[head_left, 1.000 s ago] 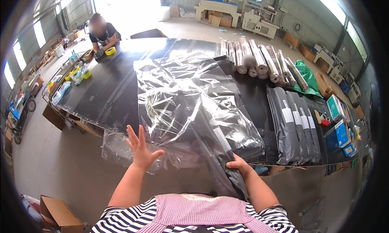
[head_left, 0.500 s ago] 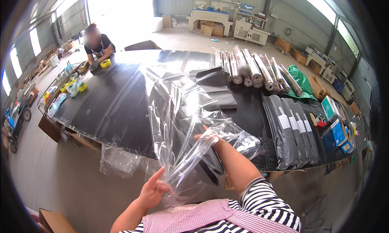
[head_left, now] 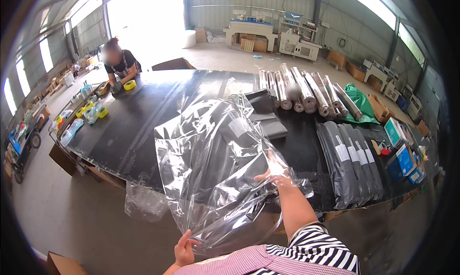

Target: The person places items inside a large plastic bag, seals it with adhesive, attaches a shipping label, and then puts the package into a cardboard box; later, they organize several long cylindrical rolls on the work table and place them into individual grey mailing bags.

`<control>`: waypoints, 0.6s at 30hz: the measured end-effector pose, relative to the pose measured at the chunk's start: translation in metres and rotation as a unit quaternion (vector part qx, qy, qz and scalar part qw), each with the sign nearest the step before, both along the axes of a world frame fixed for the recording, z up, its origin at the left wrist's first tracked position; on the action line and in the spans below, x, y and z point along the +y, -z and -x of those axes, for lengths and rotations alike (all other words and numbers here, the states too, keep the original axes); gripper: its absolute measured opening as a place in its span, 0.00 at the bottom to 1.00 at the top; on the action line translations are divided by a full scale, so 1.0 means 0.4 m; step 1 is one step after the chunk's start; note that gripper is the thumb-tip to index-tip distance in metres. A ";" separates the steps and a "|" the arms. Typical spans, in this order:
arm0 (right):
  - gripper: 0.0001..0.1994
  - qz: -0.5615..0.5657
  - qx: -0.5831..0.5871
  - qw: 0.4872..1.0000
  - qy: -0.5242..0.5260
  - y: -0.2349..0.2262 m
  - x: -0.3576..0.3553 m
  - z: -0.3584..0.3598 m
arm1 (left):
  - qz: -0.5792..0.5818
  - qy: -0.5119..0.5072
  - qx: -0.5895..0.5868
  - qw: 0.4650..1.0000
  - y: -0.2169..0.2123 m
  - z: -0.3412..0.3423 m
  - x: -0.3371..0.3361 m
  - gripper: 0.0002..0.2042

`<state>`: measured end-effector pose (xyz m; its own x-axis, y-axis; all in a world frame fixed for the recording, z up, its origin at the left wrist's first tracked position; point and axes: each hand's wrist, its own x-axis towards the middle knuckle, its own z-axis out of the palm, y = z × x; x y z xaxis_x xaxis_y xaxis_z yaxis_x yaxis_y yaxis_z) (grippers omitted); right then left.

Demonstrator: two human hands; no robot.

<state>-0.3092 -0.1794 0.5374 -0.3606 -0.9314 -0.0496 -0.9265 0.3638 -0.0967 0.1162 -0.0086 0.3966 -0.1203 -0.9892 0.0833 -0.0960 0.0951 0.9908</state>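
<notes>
A large, crinkled sheet of clear plastic film (head_left: 191, 155) spreads over the near middle of the black table and hangs past its front edge. I cannot tell whether it is a bag. At its near edge my left hand (head_left: 184, 250) pinches the film between thumb and fingers. My right hand (head_left: 277, 173) reaches forward with fingers apart, pressed against the film, part of which seems to lie over it. Through the plastic shows a white label (head_left: 238, 126). Just beyond lies a folded dark grey sheet (head_left: 272, 124), partly under the film.
Shiny wrapped rolls (head_left: 306, 95) lie at the back right before a green sheet (head_left: 357, 100). Labelled grey packets (head_left: 347, 169) and blue boxes (head_left: 406, 160) sit to the right. A person (head_left: 122, 67) leans at the far left corner near yellow tape rolls (head_left: 130, 85).
The gathered film has spread out wider and flatter over the table. My left hand has moved down toward me with its edge; my right hand has shifted right.
</notes>
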 end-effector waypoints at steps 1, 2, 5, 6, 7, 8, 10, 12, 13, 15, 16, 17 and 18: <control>0.66 0.024 -0.005 1.000 0.008 0.041 0.009 0.028 | 0.004 0.018 0.001 1.000 0.005 0.012 0.003 0.22; 0.64 0.027 -0.036 0.999 0.021 0.047 -0.002 0.031 | 0.008 0.034 0.001 0.999 0.010 0.026 0.004 0.22; 0.56 0.171 -0.094 0.975 0.102 0.134 -0.006 0.059 | -0.098 0.068 0.057 0.991 0.075 0.060 0.013 0.22; 0.56 0.228 -0.096 0.966 0.072 0.151 -0.013 0.055 | -0.178 0.058 0.108 0.976 0.150 0.059 0.020 0.22; 0.56 0.285 -0.098 0.952 0.046 0.188 -0.015 0.055 | -0.185 0.045 0.096 0.977 0.146 0.062 0.027 0.20; 0.53 0.328 -0.020 0.943 0.051 0.223 -0.029 0.052 | -0.194 0.033 0.087 0.977 0.142 0.070 0.039 0.18; 0.41 0.411 0.023 0.911 0.026 0.263 -0.087 0.031 | -0.136 -0.020 -0.061 0.989 0.001 0.100 0.070 0.15; 0.39 0.405 -0.007 0.913 0.043 0.234 -0.128 0.030 | -0.144 -0.025 -0.014 0.989 0.020 0.025 0.059 0.17; 0.39 0.494 -0.006 0.869 0.010 0.225 -0.158 0.020 | -0.174 -0.022 0.081 0.981 0.066 -0.024 0.055 0.18; 0.43 0.395 -0.056 0.914 0.070 0.187 -0.191 0.000 | -0.135 -0.029 0.060 0.989 0.001 -0.055 0.074 0.18; 0.46 0.340 -0.025 0.935 0.096 0.157 -0.202 -0.022 | -0.091 -0.035 0.012 0.995 -0.071 -0.046 0.092 0.17; 0.47 0.370 0.001 0.920 0.127 0.162 -0.206 -0.038 | -0.046 -0.037 -0.037 0.998 -0.134 -0.036 0.111 0.17; 0.47 0.330 -0.071 0.930 0.145 0.114 -0.211 -0.086 | -0.003 -0.049 -0.089 0.995 -0.164 -0.030 0.132 0.16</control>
<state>-0.2748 -0.2639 0.4918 -0.6350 -0.6403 0.4322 -0.7594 0.4149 -0.5012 0.1283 0.0443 0.4621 -0.0351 -0.9974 0.0626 -0.2780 0.0699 0.9580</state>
